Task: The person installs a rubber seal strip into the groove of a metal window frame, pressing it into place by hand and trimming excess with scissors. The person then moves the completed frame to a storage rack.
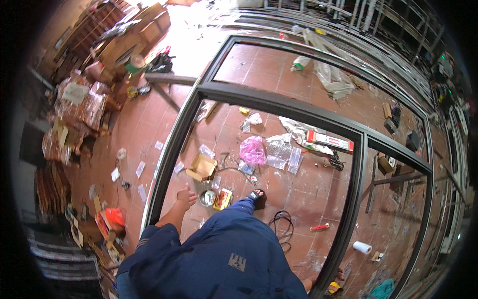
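A large dark metal frame with several openings surrounds me, raised above the tiled floor on supports. My left hand is inside the big opening, close to the left bar, its fingers apart and nothing in it. My right forearm passes beneath the right-hand bar near the lower edge. Beyond that bar, my right hand shows only in part, closed at a yellow-and-dark tool whose exact kind I cannot make out. Below my left hand lie a round tin and a yellow box.
An open cardboard box, a pink plastic bag, a long red-and-white box and a black cable lie on the floor. A white roll is at right. Wrapped stacks stand left; metal profiles fill the far right.
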`<state>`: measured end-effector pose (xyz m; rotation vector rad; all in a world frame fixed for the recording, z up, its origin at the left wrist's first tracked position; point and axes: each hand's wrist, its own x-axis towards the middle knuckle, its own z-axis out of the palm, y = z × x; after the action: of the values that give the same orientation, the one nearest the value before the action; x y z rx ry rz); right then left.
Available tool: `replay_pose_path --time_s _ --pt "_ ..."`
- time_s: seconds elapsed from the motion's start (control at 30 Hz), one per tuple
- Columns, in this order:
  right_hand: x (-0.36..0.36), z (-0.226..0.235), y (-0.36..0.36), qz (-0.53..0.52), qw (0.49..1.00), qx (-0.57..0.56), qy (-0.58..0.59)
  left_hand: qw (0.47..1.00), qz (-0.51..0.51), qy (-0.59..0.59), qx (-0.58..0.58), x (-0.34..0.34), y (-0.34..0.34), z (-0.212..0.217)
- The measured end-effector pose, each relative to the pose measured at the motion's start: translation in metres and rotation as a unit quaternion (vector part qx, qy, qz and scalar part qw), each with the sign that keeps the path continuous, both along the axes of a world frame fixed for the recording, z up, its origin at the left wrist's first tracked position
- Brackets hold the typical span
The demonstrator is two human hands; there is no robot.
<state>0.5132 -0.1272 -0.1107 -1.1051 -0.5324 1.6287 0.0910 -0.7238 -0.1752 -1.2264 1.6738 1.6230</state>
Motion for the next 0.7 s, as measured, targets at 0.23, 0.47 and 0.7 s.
replay_pose_path --time_s 0.23,0.47,0.7 --pt "0.012 -0.007 0.002 0.071 0.997 -0.015 0.000 0.953 0.301 0.004 0.019 0.156 -0.061 0.037" --pt "0.020 -0.006 -0.004 0.122 0.992 -0.019 0.012 0.814 0.518 0.218 0.147 0.206 -0.116 0.062" --pt "0.017 0.010 0.001 0.156 0.987 0.000 0.026 0.675 0.512 0.430 0.312 0.175 -0.061 0.139"
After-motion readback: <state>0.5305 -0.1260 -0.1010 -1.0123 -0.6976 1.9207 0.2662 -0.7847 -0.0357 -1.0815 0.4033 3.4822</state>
